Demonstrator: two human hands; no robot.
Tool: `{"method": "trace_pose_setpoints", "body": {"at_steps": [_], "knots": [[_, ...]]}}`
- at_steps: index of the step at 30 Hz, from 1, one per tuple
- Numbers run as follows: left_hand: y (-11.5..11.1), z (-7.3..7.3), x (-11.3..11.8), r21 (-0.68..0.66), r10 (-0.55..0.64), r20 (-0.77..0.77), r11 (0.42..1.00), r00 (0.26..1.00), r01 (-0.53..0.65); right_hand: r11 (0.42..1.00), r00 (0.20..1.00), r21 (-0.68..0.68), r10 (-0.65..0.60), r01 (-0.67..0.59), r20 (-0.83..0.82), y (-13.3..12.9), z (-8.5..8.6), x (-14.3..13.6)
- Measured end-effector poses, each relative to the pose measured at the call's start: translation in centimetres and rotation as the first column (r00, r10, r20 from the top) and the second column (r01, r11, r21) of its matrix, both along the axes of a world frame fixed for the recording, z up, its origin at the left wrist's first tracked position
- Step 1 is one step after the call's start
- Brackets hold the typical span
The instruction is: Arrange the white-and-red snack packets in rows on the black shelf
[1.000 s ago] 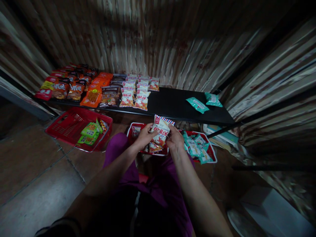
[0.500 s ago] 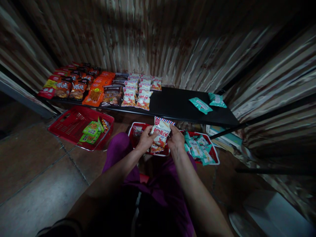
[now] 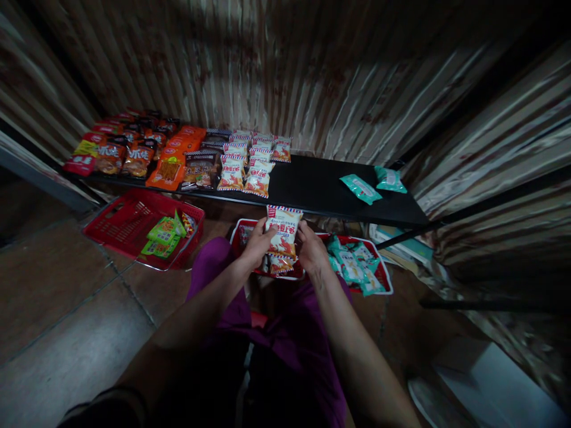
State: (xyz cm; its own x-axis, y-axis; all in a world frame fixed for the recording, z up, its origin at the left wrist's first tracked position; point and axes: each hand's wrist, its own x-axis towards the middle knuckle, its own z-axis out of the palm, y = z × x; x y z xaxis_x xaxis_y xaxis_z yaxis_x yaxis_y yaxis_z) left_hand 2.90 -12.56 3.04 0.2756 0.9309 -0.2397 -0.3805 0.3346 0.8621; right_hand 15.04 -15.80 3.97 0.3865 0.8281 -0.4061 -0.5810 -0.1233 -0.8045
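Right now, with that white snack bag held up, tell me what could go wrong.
The left grip has its thumb across the front of the white snack bag; pressing hard might crush what is inside. The right grip is only at the bag's side edge, so the bag could tilt or slip. On the black shelf, the front white bags sit close to the front edge; a bump might knock one off.

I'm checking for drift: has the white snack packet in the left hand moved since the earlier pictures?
Yes: the white packet has shifted slightly left, judged against the black shelf.
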Motion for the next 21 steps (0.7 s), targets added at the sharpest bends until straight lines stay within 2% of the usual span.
{"method": "trace_pose_setpoints", "body": {"at_steps": [6, 11, 18, 21], "knots": [[1.2, -0.5, -0.1, 0.011, 0.124, -0.077, 0.992, 0.989, -0.124, 0.993, 0.993, -0.027, 0.119, -0.119, -0.014, -2.0, -0.2, -1.1], [1.4, -0.7, -0.1, 0.006, 0.177, -0.138, 0.984, 0.974, -0.178, 0.987, 0.987, -0.022, 0.157, -0.158, -0.021, -2.1, -1.1, -1.5], [1.6, 0.0, -0.4, -0.052, 0.095, -0.064, 0.994, 0.993, -0.098, 0.984, 0.983, -0.082, 0.165, -0.159, 0.075, -1.9, -1.8, -1.5], [2.0, 0.1, -0.3, -0.077, 0.118, -0.051, 0.99, 0.992, -0.122, 0.981, 0.981, -0.096, 0.174, -0.166, 0.089, -2.0, -1.9, -1.5]]}}
